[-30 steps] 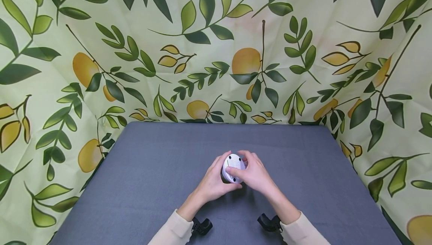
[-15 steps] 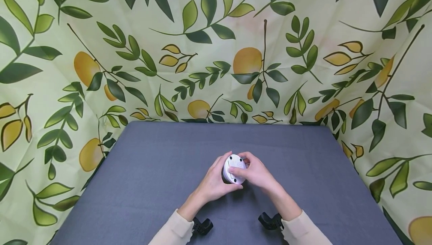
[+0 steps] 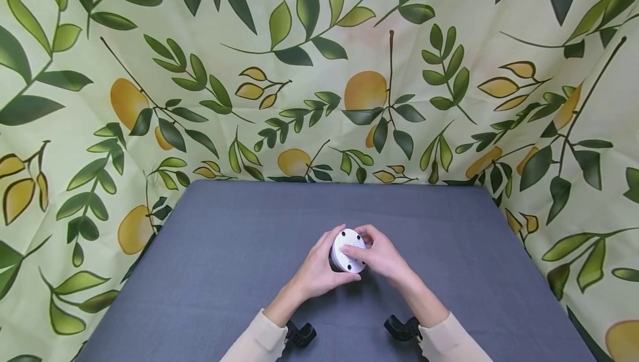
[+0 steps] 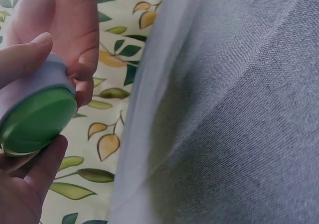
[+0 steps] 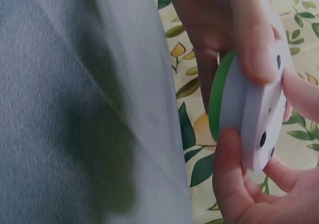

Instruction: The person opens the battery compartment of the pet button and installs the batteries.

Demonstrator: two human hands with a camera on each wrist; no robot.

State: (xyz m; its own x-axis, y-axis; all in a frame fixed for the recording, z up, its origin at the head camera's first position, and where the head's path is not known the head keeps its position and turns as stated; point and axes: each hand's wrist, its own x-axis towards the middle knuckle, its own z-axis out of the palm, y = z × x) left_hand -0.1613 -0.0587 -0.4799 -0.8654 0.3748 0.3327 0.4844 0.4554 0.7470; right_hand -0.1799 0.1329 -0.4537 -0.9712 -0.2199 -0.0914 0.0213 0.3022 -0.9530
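Note:
Both hands hold a round buzzer button just above the middle of the table. Its flat white underside with dark round feet faces up toward the head view, and its green dome is turned downward. The left hand grips the rim from the left, thumb at the near edge and fingers at the far edge. From the right, the right hand lays its thumb on the white underside, its fingers curled behind the edge. The right wrist view shows the white base side-on with the green dome behind it.
A grey-blue cloth covers the table. Behind and beside it hangs a leaf-and-fruit patterned curtain. A black wrist mount juts out by the left sleeve, and another black mount by the right sleeve.
The buzzer button has shifted slightly to the right, and its underside shows a little more fully, with another dark foot now visible. Both hands keep their hold; the right thumb stays on the underside.

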